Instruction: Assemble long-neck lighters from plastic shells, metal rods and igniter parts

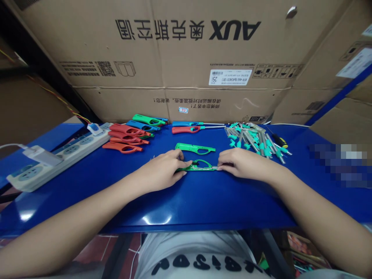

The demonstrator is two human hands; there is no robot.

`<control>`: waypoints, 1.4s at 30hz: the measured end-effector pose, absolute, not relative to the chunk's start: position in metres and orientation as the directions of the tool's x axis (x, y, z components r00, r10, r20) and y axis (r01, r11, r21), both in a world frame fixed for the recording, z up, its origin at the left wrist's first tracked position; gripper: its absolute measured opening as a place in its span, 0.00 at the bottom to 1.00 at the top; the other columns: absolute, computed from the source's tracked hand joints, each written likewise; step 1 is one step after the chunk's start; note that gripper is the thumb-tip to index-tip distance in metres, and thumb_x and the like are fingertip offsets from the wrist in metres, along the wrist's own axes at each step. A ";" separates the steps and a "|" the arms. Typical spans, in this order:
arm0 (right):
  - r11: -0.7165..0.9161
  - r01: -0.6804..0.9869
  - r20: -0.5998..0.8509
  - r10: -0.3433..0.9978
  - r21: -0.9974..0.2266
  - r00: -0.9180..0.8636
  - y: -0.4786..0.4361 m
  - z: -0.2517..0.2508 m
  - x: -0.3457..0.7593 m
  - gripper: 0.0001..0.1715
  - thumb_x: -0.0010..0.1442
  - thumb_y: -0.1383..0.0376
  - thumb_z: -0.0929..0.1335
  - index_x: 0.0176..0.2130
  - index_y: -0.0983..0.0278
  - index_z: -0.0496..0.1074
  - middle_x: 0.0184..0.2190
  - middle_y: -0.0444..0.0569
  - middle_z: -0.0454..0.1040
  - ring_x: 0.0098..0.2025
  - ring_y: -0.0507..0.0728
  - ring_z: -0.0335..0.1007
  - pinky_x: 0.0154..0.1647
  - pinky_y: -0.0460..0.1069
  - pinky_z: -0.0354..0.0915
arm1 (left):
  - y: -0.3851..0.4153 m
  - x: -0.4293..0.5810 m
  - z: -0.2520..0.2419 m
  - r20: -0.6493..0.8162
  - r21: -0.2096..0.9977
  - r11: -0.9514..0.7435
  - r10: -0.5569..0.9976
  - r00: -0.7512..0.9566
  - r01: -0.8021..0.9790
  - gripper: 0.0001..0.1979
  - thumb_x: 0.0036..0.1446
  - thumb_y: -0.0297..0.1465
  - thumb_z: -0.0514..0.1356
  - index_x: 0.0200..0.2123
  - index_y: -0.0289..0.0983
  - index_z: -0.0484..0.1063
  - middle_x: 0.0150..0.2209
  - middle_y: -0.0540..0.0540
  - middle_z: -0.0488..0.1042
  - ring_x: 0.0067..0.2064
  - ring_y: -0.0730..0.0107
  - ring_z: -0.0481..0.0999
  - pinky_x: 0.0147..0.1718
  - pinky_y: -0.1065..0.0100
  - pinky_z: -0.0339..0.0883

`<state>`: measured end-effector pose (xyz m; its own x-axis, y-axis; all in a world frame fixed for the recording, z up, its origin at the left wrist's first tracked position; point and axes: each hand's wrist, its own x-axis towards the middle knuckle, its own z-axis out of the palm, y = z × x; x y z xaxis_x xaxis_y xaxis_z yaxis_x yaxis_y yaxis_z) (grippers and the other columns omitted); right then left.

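Note:
My left hand (pixel 164 170) is closed on the left end of an opened green lighter shell (pixel 205 162), a long-necked kind with a loop handle. Thin pale wiring and a small black part show inside it. At the shell's right end, my right hand (pixel 240 164) pinches a small silver end piece (pixel 214 167); the fingertips partly cover it. Just beyond lies a second green shell half (pixel 188 147), untouched. Finished-looking lighters with metal rods, one blue (pixel 187 124) and one red (pixel 186 129), lie farther back.
Red, blue and green lighter bodies (pixel 128 137) are piled at left, near a white power strip (pixel 69 151) with plugs. Metal nozzle tubes with teal ends (pixel 255 139) are heaped at right beside a black-and-yellow screwdriver (pixel 279 141). A large cardboard box (pixel 174 54) walls the blue table's back.

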<state>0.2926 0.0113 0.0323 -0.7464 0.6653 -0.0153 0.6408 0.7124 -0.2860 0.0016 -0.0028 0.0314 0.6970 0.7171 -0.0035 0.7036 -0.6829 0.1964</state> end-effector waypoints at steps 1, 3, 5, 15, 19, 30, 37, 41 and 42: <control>0.708 0.643 -0.018 0.668 -0.293 -0.744 0.012 0.032 0.293 0.13 0.67 0.67 0.66 0.31 0.66 0.73 0.32 0.49 0.74 0.33 0.54 0.69 0.38 0.49 0.62 | -0.003 0.001 0.032 -0.016 0.193 -0.689 0.710 0.704 0.699 0.21 0.66 0.31 0.59 0.61 0.46 0.72 0.50 0.41 0.71 0.49 0.57 0.75 0.46 0.61 0.70; 0.695 0.649 -0.026 0.676 -0.310 -0.736 0.012 0.033 0.294 0.12 0.67 0.66 0.66 0.32 0.65 0.74 0.33 0.49 0.75 0.35 0.54 0.70 0.38 0.49 0.63 | -0.003 0.000 0.033 -0.030 0.187 -0.699 0.698 0.716 0.690 0.24 0.65 0.29 0.59 0.63 0.45 0.69 0.50 0.41 0.70 0.51 0.56 0.73 0.46 0.61 0.70; 0.684 0.649 -0.030 0.680 -0.332 -0.732 0.013 0.034 0.297 0.10 0.67 0.65 0.66 0.34 0.65 0.75 0.34 0.49 0.75 0.36 0.55 0.71 0.39 0.49 0.63 | -0.002 0.001 0.032 -0.020 0.199 -0.702 0.694 0.719 0.683 0.23 0.65 0.26 0.58 0.62 0.44 0.70 0.48 0.41 0.71 0.51 0.56 0.73 0.47 0.61 0.70; 0.730 0.601 0.173 0.671 -0.325 -0.721 0.011 0.019 0.286 0.12 0.70 0.59 0.65 0.44 0.63 0.75 0.42 0.51 0.74 0.38 0.55 0.71 0.40 0.49 0.66 | 0.001 0.016 0.012 0.152 0.465 -0.672 0.702 0.696 0.576 0.20 0.61 0.28 0.66 0.56 0.34 0.74 0.44 0.42 0.75 0.46 0.62 0.78 0.50 0.63 0.71; 0.736 0.600 0.158 0.664 -0.315 -0.731 0.011 0.011 0.277 0.10 0.70 0.62 0.65 0.42 0.64 0.74 0.41 0.51 0.73 0.39 0.55 0.72 0.40 0.49 0.66 | 0.001 0.018 0.007 0.198 0.500 -0.687 0.684 0.702 0.528 0.20 0.61 0.28 0.66 0.56 0.35 0.74 0.44 0.43 0.75 0.45 0.63 0.77 0.50 0.62 0.71; 0.799 0.600 0.162 0.587 0.042 -0.793 0.009 0.004 0.273 0.15 0.72 0.65 0.61 0.41 0.66 0.74 0.38 0.52 0.74 0.30 0.54 0.67 0.29 0.48 0.57 | 0.001 0.018 0.003 0.190 0.409 -0.775 0.590 0.785 0.483 0.20 0.66 0.27 0.59 0.60 0.34 0.70 0.45 0.41 0.70 0.49 0.60 0.70 0.53 0.58 0.68; 0.755 0.621 0.186 0.654 -0.208 -0.733 0.008 0.013 0.275 0.15 0.72 0.65 0.61 0.40 0.66 0.75 0.38 0.54 0.74 0.39 0.57 0.72 0.40 0.50 0.65 | -0.004 0.019 0.006 0.171 0.305 -0.818 0.551 0.817 0.488 0.18 0.70 0.29 0.54 0.60 0.35 0.71 0.45 0.40 0.67 0.47 0.59 0.68 0.51 0.57 0.69; 0.693 0.637 0.119 0.703 -0.338 -0.701 0.006 0.024 0.282 0.11 0.69 0.62 0.65 0.42 0.65 0.74 0.41 0.53 0.72 0.40 0.57 0.71 0.41 0.50 0.66 | -0.006 0.020 0.010 0.148 0.253 -0.830 0.541 0.828 0.497 0.18 0.70 0.29 0.54 0.60 0.34 0.71 0.44 0.40 0.67 0.46 0.59 0.68 0.50 0.57 0.69; 0.692 0.626 0.098 0.695 -0.361 -0.712 0.006 0.025 0.283 0.10 0.68 0.61 0.66 0.42 0.65 0.74 0.41 0.52 0.72 0.40 0.57 0.71 0.40 0.50 0.65 | -0.006 0.019 0.011 0.145 0.250 -0.833 0.536 0.832 0.493 0.18 0.70 0.29 0.54 0.60 0.34 0.71 0.43 0.40 0.67 0.46 0.59 0.68 0.49 0.58 0.70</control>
<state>0.2835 0.0059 0.0252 -0.7119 0.6954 0.0982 0.6257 0.6915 -0.3609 0.0195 -0.0064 0.0107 0.8317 0.5359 0.1452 0.4932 -0.8332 0.2500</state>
